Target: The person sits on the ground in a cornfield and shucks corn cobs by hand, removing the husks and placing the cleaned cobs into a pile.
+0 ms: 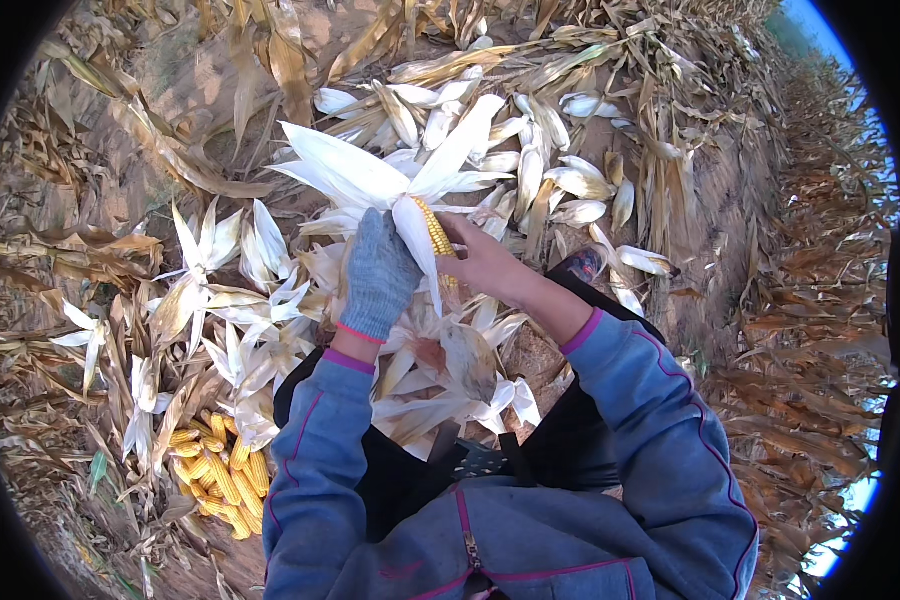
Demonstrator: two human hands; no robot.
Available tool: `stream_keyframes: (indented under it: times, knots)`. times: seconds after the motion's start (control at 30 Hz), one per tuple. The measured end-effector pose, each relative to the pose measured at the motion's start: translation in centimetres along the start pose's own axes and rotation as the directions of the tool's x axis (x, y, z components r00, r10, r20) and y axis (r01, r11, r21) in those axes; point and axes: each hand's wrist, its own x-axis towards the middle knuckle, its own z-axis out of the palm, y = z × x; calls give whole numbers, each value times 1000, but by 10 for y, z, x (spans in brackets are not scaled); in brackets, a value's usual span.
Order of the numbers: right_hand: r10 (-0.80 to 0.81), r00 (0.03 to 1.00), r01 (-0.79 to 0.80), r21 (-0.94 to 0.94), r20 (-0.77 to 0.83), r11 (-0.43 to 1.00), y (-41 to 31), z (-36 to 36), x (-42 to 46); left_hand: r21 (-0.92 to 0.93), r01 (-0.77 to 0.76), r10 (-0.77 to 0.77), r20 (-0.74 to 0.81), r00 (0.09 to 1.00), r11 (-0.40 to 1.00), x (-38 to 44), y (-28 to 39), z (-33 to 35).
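An ear of corn (436, 231) is held out in front of me, its yellow kernels bare along the right side. White husk leaves (360, 169) fan out from its far end, and one husk strip (418, 247) still covers its left side. My left hand (382, 274), in a grey knit glove, grips the ear and its husk from the left. My bare right hand (484, 255) curls around the ear from the right, thumb and fingers against the kernels. Some of its fingertips are hidden behind the ear.
Several unhusked ears (532, 169) lie in a heap beyond my hands. Husked yellow ears (225, 472) are piled at lower left. Empty husks (195, 277) litter the soil on the left and between my legs (450, 352). Dry corn stalks (810, 315) line the right side.
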Motion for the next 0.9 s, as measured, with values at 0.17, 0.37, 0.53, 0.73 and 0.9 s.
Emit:
stream_keyframes:
  times: [0.17,0.37,0.53,0.73,0.9]
  knots:
    - [119,978,-117,22,-171,993,-3,-2,0,-257,211,-176,152,973,943,-10,23,33]
    - [297,933,-80,687,-204,722,-9,-10,3,-88,183,-188,-54,981,979,-18,17,42]
    - [493,861,-211,794,-126,571,-31,2,1,134,467,-477,55,877,874,-26,4,42]
    - [372,891,-76,723,-259,686,-18,-16,10,410,391,-456,72,887,824,-27,5,43]
    - [263,918,20,696,-298,717,-34,-23,7,444,224,-298,106,949,868,-33,5,55]
